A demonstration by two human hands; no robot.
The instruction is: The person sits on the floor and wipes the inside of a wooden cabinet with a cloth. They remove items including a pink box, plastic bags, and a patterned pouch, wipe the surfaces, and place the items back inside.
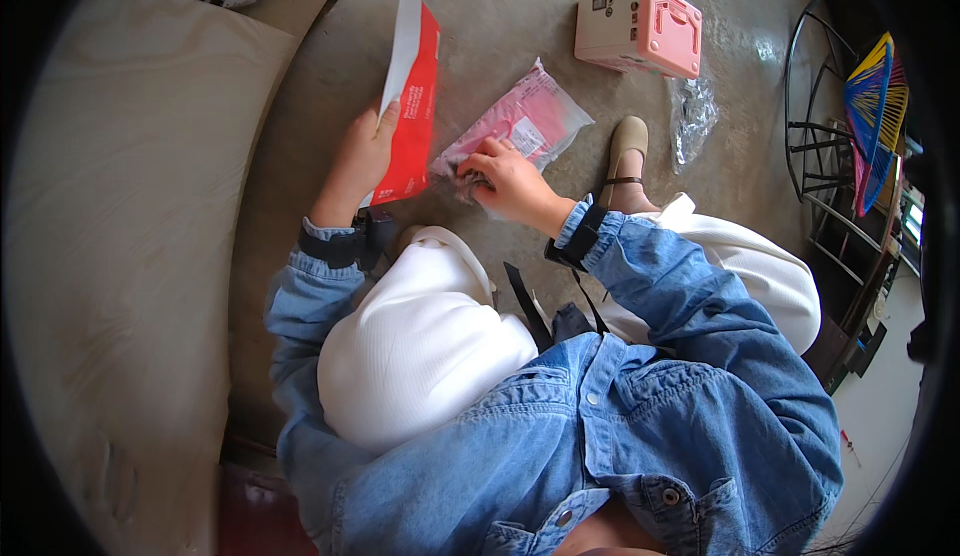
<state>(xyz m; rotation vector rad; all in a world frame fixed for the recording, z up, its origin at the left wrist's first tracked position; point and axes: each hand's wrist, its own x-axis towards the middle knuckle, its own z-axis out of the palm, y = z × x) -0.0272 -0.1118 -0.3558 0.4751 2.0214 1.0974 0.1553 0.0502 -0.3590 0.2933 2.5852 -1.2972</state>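
My left hand (358, 162) holds a thin red and white printed folder or flat sleeve (414, 125) by its left edge, thumb on the red face. It is tilted on edge above the floor. To its right, a clear plastic bag (551, 102) with pink contents and a white label lies on the concrete floor. My right hand (519, 187) has its fingers curled on the near end of this bag, pinching the crumpled plastic. What exactly lies under those fingers is hidden.
A pink and white box (611, 27) with a recessed handle stands on the floor beyond the bag. Crumpled clear plastic (694, 121) lies near my shoe (628, 140). A chair with colourful cords (874, 106) is at right. A large beige surface (135, 218) fills the left side.
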